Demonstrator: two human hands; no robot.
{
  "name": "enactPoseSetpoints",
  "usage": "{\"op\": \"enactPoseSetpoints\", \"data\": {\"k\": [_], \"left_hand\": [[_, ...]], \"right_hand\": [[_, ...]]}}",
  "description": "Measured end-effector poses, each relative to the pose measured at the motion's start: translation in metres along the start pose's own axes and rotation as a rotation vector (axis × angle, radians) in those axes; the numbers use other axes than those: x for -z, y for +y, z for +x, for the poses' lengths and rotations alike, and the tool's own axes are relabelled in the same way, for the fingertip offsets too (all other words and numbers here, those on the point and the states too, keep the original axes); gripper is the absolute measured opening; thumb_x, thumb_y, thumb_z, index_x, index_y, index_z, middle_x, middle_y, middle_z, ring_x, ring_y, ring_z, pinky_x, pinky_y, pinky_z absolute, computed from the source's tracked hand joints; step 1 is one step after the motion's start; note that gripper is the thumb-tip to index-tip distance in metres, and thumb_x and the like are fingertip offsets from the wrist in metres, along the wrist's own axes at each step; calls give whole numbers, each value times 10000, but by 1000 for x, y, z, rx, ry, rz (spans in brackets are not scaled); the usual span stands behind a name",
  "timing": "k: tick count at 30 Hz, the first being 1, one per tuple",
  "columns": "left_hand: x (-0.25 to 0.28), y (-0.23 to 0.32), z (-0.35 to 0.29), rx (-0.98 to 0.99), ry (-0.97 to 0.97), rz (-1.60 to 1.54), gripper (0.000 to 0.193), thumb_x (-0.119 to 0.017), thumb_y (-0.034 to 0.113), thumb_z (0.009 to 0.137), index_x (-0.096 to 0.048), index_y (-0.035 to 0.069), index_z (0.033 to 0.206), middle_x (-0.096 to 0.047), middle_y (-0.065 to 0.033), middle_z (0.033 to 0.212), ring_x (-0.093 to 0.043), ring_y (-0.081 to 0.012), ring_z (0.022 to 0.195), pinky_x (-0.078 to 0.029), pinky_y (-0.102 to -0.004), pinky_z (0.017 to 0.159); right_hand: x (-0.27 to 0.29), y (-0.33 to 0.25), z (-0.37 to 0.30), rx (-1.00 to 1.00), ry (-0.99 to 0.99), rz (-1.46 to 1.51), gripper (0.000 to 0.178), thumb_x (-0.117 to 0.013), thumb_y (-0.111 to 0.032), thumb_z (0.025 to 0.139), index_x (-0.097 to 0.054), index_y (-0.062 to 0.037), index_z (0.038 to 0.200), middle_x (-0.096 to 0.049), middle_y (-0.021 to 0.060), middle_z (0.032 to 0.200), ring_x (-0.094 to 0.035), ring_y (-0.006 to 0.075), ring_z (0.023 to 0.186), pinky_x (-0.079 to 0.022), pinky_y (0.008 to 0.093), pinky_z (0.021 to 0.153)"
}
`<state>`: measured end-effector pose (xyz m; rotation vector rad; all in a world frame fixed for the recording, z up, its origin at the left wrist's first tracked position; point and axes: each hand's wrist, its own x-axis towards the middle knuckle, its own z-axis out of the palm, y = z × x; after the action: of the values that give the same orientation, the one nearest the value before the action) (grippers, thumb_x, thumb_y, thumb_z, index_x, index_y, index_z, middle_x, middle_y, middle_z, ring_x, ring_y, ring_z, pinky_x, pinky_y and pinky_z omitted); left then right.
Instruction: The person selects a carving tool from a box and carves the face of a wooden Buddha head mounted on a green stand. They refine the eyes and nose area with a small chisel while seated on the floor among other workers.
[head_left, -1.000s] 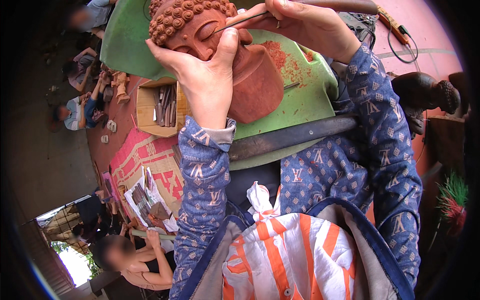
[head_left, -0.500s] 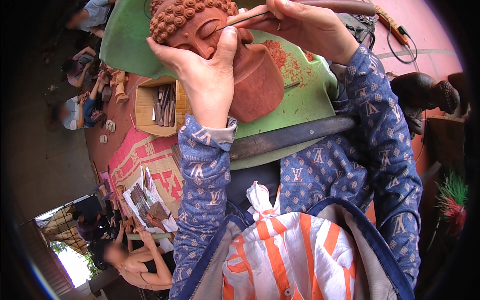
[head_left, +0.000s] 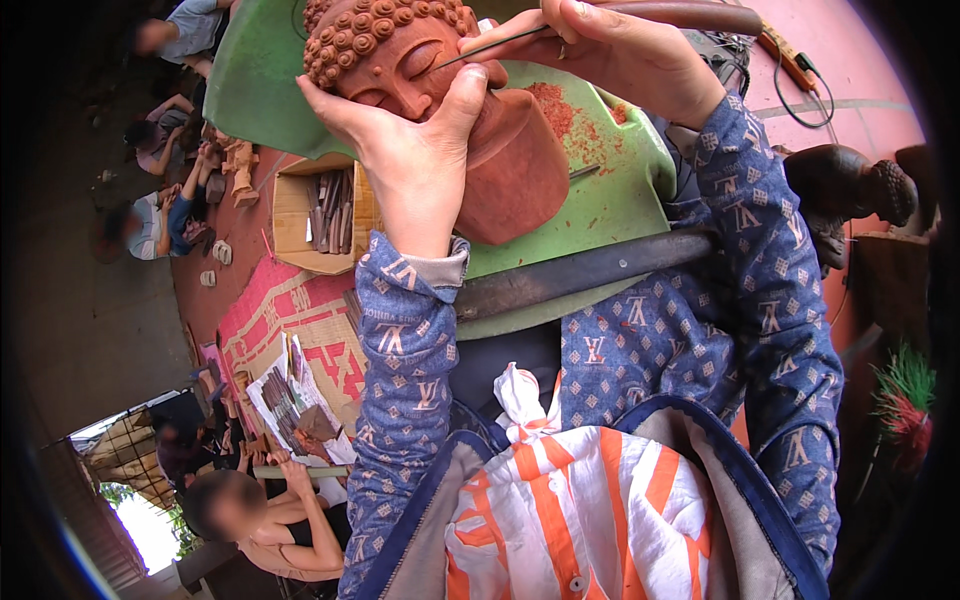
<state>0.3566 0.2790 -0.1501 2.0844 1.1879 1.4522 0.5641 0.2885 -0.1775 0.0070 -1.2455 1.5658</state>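
**Tool [head_left: 690,15] at the eye of a carved head [head_left: 437,88]**

The left hand [head_left: 415,155] clasps the head around its lower face, thumb laid up along the cheek just beside the tool's shaft. The right hand [head_left: 640,65] is closed on the tool, holding it slantwise toward the face. The head lies tilted between the two grips, its neck just right of the left wrist, over a green sheet [head_left: 610,210].

The carving looks well along: the curls beyond the left grip, the brow, lids and nose all stand clear. What is left seems to be fine work — the tip is by the outer corner of the eye nearer the right hand. Red shavings [head_left: 550,105] lie below the right grip, with a thin rod [head_left: 583,172] near them.

The left hand hides the chin and part of the mouth; its lower fingers are out of sight. The upper edge cuts off the crown, and the right fingers cover part of the shaft. Whether the tip bites or only touches, I cannot tell.
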Motion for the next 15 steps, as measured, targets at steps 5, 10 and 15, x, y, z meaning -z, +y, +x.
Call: {"op": "enactPoseSetpoints", "data": {"k": [5,10,15], "left_hand": [[2,2,2,23,-36,57,1254,-837,390,707,46,-154,1411,-202,-324,1429,-244,-361,1359,-173,-389,1144],[1,8,2,84,-38,28,1247,-819,408,725,55,-167,1405,-190,-335,1434,-227,-370,1368,-160,-390,1146],[0,3,3,43,-8,114,1212,-787,457,751,15,-174,1406,-176,-328,1455,-189,-350,1392,-127,-378,1152]], "right_hand": [[-7,-7,-7,26,38,-13,234,-491,-265,988,-504,-36,943,-560,237,1235,-512,294,1222,-403,408,1040],[-17,-8,-13,-29,192,-116,266,-498,-283,986,-519,-19,961,-566,202,1201,-510,274,1218,-395,402,1045],[-20,-6,-10,4,124,-115,261,-503,-280,986,-516,-24,941,-577,165,1144,-514,260,1206,-403,369,1015]]}}
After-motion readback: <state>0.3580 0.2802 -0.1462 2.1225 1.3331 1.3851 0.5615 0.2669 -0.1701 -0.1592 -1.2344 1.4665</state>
